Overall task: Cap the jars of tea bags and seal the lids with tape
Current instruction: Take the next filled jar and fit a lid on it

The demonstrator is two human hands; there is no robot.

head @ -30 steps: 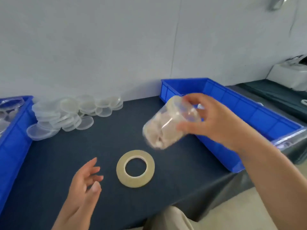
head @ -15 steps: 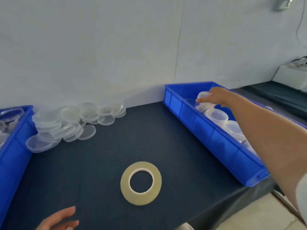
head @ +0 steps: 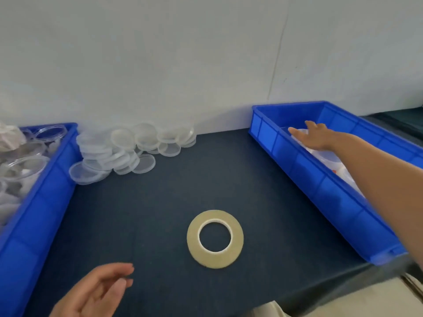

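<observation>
Left to right. At 9 o'clock, a blue bin [head: 45,202] on the dark worktop [head: 160,202] holds open clear jars of tea bags [head: 25,167], uncapped and crowded together. Just beside the bin's far corner, at about 10 o'clock, a loose heap of translucent round lids [head: 121,138] lies against the wall, several overlapping. At 7 o'clock, the left hand [head: 96,291] hovers above the worktop with fingers loosely bent and apart, holding nothing. Near centre, toward 6 o'clock, a roll of clear tape [head: 215,239] lies flat on the worktop, apart from both hands and both bins. At 3 o'clock, a second blue bin [head: 332,195] runs diagonally along the worktop's right edge and contains capped jars [head: 327,157], partly hidden by the forearm. The right hand [head: 315,138] reaches into this bin at about 2 o'clock, fingers straight and spread, gripping nothing; whether it touches the jar beneath cannot be determined.
</observation>
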